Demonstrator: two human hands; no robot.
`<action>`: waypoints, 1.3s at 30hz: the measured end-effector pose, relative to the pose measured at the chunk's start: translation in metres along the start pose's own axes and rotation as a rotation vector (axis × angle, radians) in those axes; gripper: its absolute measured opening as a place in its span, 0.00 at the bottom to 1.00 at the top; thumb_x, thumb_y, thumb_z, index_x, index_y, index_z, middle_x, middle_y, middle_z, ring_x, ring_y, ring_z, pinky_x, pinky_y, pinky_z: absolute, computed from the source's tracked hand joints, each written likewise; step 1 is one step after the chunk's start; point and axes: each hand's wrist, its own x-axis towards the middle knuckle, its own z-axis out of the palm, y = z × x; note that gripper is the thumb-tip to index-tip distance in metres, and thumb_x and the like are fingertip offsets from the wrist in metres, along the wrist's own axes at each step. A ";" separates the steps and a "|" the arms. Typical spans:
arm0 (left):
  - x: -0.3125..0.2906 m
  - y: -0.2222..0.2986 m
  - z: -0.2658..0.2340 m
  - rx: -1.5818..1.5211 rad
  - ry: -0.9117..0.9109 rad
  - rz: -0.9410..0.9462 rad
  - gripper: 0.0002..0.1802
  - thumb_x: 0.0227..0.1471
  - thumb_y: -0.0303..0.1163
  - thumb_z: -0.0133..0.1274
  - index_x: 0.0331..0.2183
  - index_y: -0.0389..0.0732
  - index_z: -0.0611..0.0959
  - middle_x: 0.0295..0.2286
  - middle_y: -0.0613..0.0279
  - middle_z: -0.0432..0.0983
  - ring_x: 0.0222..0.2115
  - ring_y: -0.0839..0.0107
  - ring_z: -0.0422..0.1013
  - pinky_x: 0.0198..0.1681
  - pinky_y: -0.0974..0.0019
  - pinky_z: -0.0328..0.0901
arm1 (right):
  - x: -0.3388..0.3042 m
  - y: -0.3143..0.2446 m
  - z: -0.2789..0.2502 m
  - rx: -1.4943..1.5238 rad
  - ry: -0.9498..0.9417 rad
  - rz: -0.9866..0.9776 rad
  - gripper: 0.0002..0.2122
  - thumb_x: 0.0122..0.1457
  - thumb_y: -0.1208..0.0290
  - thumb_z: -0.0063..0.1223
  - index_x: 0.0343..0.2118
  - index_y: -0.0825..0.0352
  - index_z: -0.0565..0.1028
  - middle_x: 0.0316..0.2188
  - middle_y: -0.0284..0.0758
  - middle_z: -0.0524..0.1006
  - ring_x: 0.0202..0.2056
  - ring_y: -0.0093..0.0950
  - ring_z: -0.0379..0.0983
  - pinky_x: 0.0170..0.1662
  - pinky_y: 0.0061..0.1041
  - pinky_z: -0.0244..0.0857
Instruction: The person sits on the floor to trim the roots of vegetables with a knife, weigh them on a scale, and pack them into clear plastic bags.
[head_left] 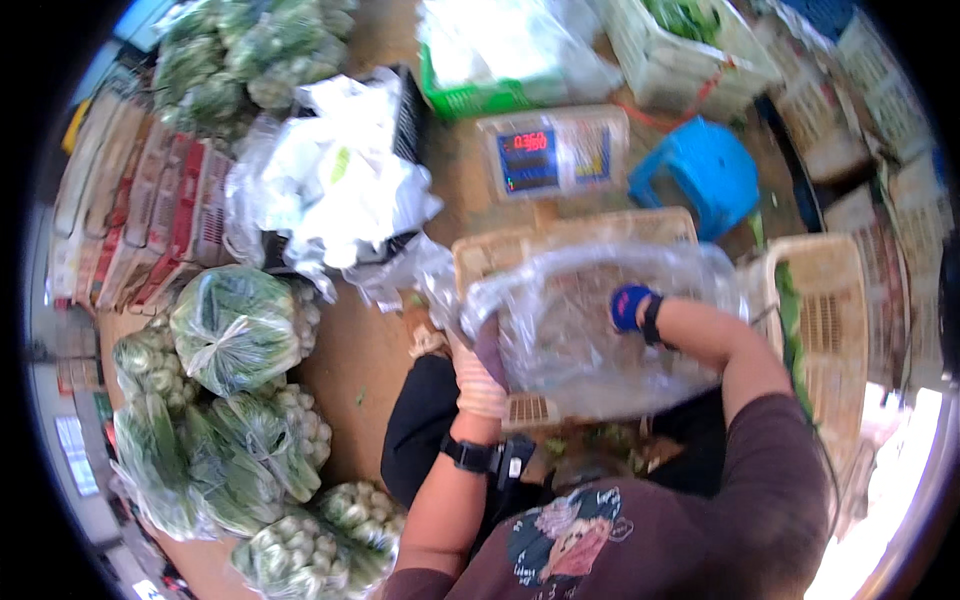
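A large clear plastic bag (570,350) lies spread open over a tan plastic crate (560,238) in front of me. At the bag's left edge, my left hand (488,362), in a pale and dark glove, is closed on the gathered plastic. My right hand (628,308), in a blue glove, reaches into the bag's mouth from the right. Its fingers point down and are hidden, so their grip does not show. A digital scale (555,150) with a lit red display stands just beyond the crate.
Bagged leafy greens (235,325) sit in piles on the left. Crumpled white bags (335,180) fill a black basket. A blue stool (700,175) stands beside the scale, a second tan crate (830,340) at my right. Stacked crates (150,215) line the left side.
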 end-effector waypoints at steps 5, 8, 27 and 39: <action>-0.012 0.004 0.022 0.153 0.120 -0.016 0.37 0.50 0.39 0.52 0.56 0.38 0.54 0.49 0.53 0.60 0.46 0.65 0.61 0.50 0.65 0.56 | 0.065 -0.038 0.034 0.017 0.101 -0.174 0.12 0.46 0.68 0.47 0.29 0.67 0.78 0.32 0.45 0.77 0.36 0.38 0.74 0.39 0.34 0.67; -0.013 -0.004 0.023 0.398 0.091 0.024 0.40 0.50 0.41 0.52 0.57 0.40 0.52 0.51 0.52 0.57 0.48 0.63 0.59 0.51 0.65 0.56 | 0.090 -0.051 0.054 -0.034 0.171 -0.143 0.12 0.45 0.68 0.48 0.29 0.67 0.78 0.32 0.45 0.77 0.36 0.38 0.74 0.39 0.34 0.67; -0.127 0.151 0.059 0.440 -0.437 0.622 0.12 0.53 0.23 0.43 0.41 0.37 0.75 0.38 0.59 0.72 0.39 0.72 0.67 0.44 0.67 0.62 | -0.305 -0.059 0.023 0.126 1.106 0.123 0.13 0.51 0.72 0.51 0.41 0.67 0.71 0.41 0.45 0.71 0.43 0.41 0.68 0.48 0.33 0.61; -0.282 0.192 0.128 0.409 -1.647 0.974 0.09 0.46 0.29 0.48 0.31 0.38 0.78 0.33 0.58 0.74 0.36 0.67 0.70 0.40 0.67 0.65 | -0.373 0.008 0.264 0.674 1.495 0.609 0.23 0.55 0.76 0.47 0.55 0.64 0.60 0.41 0.39 0.71 0.41 0.29 0.68 0.45 0.24 0.63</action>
